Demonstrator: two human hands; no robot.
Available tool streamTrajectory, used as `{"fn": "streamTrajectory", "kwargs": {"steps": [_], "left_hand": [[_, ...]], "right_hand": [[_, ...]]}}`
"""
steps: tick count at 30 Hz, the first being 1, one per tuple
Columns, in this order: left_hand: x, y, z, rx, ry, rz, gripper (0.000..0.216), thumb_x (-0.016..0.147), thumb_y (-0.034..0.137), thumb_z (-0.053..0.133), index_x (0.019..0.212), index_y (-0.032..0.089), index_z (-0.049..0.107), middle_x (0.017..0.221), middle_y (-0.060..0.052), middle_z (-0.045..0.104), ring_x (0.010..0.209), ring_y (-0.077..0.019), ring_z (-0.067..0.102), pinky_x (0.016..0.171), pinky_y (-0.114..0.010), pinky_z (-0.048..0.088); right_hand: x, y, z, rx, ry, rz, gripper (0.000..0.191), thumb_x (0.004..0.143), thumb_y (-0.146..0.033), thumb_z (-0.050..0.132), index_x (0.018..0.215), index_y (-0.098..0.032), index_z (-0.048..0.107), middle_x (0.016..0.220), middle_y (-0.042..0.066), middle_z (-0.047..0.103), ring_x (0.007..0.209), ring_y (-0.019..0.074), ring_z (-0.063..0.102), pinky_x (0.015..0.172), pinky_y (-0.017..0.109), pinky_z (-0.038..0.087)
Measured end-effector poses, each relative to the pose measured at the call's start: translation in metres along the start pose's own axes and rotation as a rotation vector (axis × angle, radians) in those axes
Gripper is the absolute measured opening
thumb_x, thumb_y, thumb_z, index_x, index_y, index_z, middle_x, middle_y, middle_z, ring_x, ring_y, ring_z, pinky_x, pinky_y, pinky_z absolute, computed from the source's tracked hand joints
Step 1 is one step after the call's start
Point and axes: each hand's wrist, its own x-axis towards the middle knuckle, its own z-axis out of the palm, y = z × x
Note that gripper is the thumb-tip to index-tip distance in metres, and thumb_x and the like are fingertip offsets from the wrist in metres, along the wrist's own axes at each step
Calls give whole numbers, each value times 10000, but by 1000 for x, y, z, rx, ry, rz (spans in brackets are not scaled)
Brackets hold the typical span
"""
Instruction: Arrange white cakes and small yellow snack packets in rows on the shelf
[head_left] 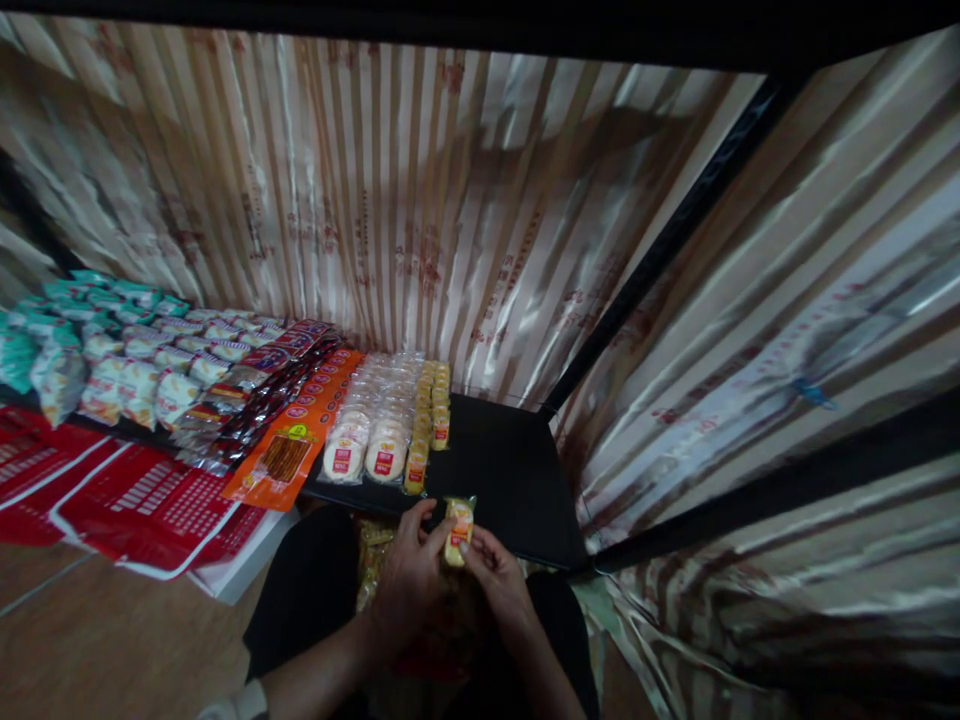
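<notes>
Left hand (411, 562): thumb and fingers pinch the left edge of the yellow packet (460, 528);
Right hand (501, 572): thumb and fingers grip its lower right side;
Yellow packet: between both hands, at the front edge of the black shelf (510, 465) (whether they touch, I cannot tell);
Rows: small gold packs (417, 468) beside round cracker packs (386, 458); orange bag (311, 415) farther left.

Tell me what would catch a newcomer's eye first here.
Likely first is the bright orange packet, lying slantwise on the black shelf beside the round pale packs. Next come the red bags with white print, below the shelf's front edge at lower left. Nearer the middle, the left hand and right hand hold a small yellow packet near that edge.
</notes>
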Motion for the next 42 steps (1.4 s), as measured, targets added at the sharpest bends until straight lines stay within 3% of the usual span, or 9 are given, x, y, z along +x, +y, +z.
{"fn": "streamTrajectory", "kwargs": {"steps": [5,11,19,27,31,36,42], "left_hand": [[6,11,14,-145,-96,-119,412,888,239,299,1225,204,533,1287,-105,485,1123,-191,520,998,-366,421],[33,0,42,-310,-74,-224,482,894,291,294,1337,130,395,1431,-104,356,1314,-190,337,1114,-377,276],[67,-17,61,-395,18,-301,529,894,330,293,1352,76,361,1453,-127,309,1356,-201,257,1142,-396,196],[82,-27,68,-454,14,-392,529,891,315,293,1380,115,314,1481,-87,258,1376,-166,197,1152,-370,148],[83,-27,67,-476,20,-424,541,899,315,283,1396,102,274,1497,-88,209,1386,-171,155,1156,-369,125],[81,-27,72,-524,35,-447,542,911,324,277,1406,104,251,1501,-88,195,1387,-174,145,1158,-365,119],[79,-33,77,-588,60,-457,536,914,350,292,1410,152,250,1507,-62,183,1389,-162,137,1160,-351,104]], "right_hand": [[36,-2,-3,-17,174,-52,445,542,-434,747,897,-186,645,840,72,713,786,226,662,757,350,513],[87,-4,1,-143,228,-156,363,610,-360,665,924,-181,632,914,74,685,790,201,652,725,324,531],[137,-3,9,-346,234,-251,379,665,-404,586,964,-177,639,996,87,628,809,186,635,741,313,530],[155,1,13,-528,218,-256,407,719,-387,516,1053,-186,630,1023,101,600,873,199,614,774,326,517],[155,0,14,-655,281,-308,489,745,-421,509,1157,-168,584,1060,118,588,925,219,584,778,333,505],[156,3,15,-596,230,-268,572,779,-470,474,1252,-149,511,1139,125,564,813,185,601,737,315,508],[161,8,13,-709,178,-331,527,821,-467,408,1250,-182,522,1211,106,561,1062,223,524,903,343,443]]}}
